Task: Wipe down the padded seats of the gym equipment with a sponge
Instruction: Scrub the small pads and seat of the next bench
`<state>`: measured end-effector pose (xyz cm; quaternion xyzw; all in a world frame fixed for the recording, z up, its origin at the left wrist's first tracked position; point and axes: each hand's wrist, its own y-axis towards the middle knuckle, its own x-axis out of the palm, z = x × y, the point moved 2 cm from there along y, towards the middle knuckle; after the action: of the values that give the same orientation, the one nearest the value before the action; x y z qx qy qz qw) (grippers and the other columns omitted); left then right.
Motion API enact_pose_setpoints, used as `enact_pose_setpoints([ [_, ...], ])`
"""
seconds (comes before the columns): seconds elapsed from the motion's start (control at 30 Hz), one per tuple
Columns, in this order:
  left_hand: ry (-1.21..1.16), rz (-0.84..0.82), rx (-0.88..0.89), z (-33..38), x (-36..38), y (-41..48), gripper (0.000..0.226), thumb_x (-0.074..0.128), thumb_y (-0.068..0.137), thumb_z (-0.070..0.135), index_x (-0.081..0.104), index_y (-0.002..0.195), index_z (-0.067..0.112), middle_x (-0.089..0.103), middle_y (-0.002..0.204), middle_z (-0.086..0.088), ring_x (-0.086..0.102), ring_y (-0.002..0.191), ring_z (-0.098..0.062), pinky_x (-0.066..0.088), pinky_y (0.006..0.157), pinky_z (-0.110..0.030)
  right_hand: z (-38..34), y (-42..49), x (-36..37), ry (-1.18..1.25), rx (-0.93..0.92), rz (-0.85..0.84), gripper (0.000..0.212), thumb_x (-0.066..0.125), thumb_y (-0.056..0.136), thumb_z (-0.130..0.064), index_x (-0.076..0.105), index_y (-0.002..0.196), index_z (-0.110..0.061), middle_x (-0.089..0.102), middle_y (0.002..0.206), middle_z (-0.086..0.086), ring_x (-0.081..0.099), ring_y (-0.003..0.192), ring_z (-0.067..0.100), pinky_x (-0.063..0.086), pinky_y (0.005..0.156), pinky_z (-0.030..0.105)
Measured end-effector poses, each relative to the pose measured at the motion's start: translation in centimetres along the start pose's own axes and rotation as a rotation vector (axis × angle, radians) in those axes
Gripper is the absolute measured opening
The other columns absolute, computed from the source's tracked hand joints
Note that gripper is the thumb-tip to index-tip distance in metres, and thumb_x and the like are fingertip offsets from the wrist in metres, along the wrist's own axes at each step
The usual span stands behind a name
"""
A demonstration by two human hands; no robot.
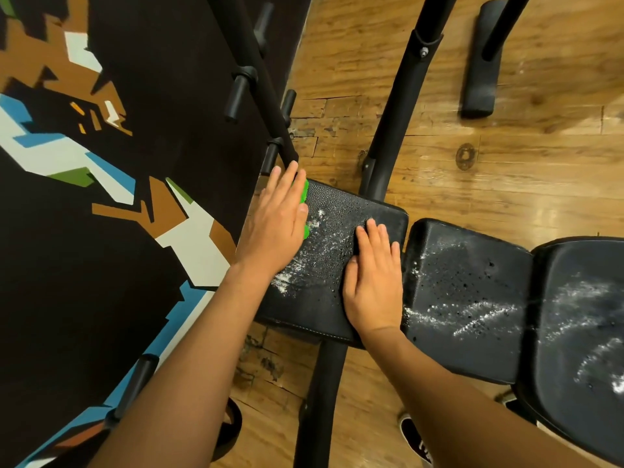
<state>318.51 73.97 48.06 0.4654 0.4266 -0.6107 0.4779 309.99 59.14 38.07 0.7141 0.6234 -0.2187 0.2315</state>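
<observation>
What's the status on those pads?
Left hand presses green sponge on end pad. Right hand flat on same pad. White streaks on all three pads. Nothing blocking.

- Left hand point(277, 224): bare, with short-trimmed nails on the fingers point(287, 179).
- Right hand point(374, 282): bare too, its nails also cut short.
- Left forearm point(189, 366): bare along the whole length in view.
- Right forearm point(472, 393): bare as well, up to the picture's lower edge.
- Right shoe point(413, 437): black, with a white rim round the toe and a white mark on top; partly cut off.
- Left shoe point(233, 423): dark and rounded, mostly hidden by the forearm; its kind cannot be told.
</observation>
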Motion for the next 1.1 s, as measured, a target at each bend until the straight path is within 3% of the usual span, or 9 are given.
enact_pose_setpoints([
  [0.23,0.056,-0.013,0.007,-0.1,0.8,-4.3,0.055,0.029,0.109,0.025,0.017,0.161,0.015,0.005,0.17,0.003,-0.007,0.156,-0.018,0.004,0.126,-0.044,0.0,-0.1,-0.1,0.007,-0.008,0.006,0.058,0.028,0.101,-0.028,0.04,0.154,-0.009,0.029,0.166,0.007,0.017,0.156,0.022,0.012,0.128,0.047],
  [0.43,0.155,-0.027,0.021,-0.4,-0.2,-0.6,0.057,0.028,0.109,0.026,0.01,0.161,0.013,0.001,0.17,-0.001,-0.007,0.156,-0.016,-0.003,0.125,-0.043,0.0,-0.1,-0.1,0.024,-0.019,0.04,0.057,0.029,0.101,-0.027,0.043,0.153,-0.009,0.032,0.165,0.007,0.018,0.156,0.022,0.011,0.128,0.044],
  [0.67,0.018,-0.044,0.016,-0.8,-0.1,-3.7,0.055,0.027,0.109,0.024,0.012,0.162,0.017,0.002,0.17,0.004,-0.009,0.155,-0.01,0.003,0.127,-0.039,0.0,-0.1,0.0,0.04,-0.027,0.053,0.055,0.032,0.101,-0.025,0.045,0.151,-0.009,0.034,0.163,0.007,0.021,0.155,0.023,0.012,0.128,0.043],
  [0.87,-0.02,-0.05,-0.018,-1.5,0.5,-10.2,0.055,0.022,0.109,0.033,0.009,0.161,0.024,0.001,0.169,0.011,-0.012,0.153,-0.003,0.019,0.125,-0.048,0.1,-0.2,0.0,0.046,-0.028,0.037,0.056,0.032,0.1,-0.026,0.044,0.152,-0.009,0.034,0.164,0.007,0.02,0.155,0.023,0.011,0.128,0.044],
  [1.1,0.064,-0.066,-0.002,-1.6,0.8,-11.9,0.055,0.02,0.108,0.034,0.008,0.161,0.024,0.0,0.169,0.01,-0.014,0.154,-0.005,0.004,0.124,-0.038,0.0,-0.2,-0.2,0.049,-0.028,0.022,0.053,0.036,0.101,-0.023,0.044,0.152,-0.009,0.034,0.164,0.008,0.02,0.155,0.024,0.011,0.128,0.044],
])
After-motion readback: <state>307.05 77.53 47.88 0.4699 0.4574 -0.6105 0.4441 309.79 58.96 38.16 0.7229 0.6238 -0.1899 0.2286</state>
